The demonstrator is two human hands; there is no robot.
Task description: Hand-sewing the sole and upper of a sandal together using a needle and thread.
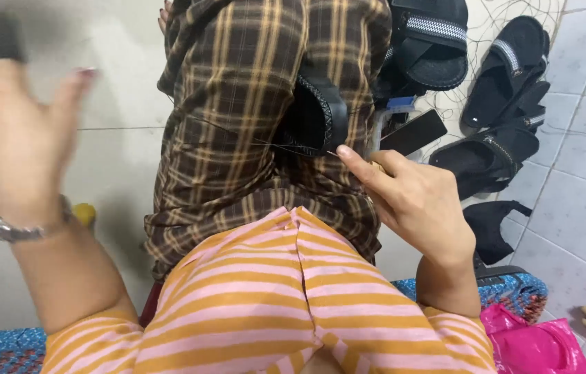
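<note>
Left hand (19, 131), blurred at ten o'clock, is spread open and raised, drawing thread (237, 135) taut; right hand (414, 201) at three o'clock pinches a needle, steadying the sole (320, 114) wedged between the knees at twelve

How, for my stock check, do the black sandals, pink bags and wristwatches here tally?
Black sandals: 4 distinct, one on the lap, three on the floor
Pink bag: 1
Wristwatch: 1
Total: 6
</note>
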